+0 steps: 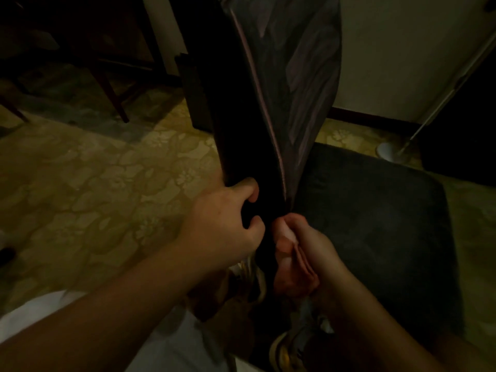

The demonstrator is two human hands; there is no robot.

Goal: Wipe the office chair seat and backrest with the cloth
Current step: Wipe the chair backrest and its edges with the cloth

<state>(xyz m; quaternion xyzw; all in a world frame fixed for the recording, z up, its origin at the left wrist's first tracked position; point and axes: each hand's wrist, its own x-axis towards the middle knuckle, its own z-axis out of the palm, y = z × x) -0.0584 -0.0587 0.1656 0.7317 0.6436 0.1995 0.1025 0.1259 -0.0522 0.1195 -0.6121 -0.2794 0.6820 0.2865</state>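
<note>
At frame centre, backrest (249, 108) rises edge-on, dark back face to the left, creased front face to the right. Left hand (228, 226) curls fingers round its lower back edge. Right hand (308, 251) grips a bunched pink cloth (288, 253) against the backrest base, just beside the left. Seat (375, 224) spreads right of the hands, dark and fuzzy. Floral floor (94, 189) lies left. Dark wooden furniture legs (112, 98) stand upper left. Metal pole (442, 98) with white base leans upper right against the wall. Dim light; shoes (284, 347) show below hands.
</note>
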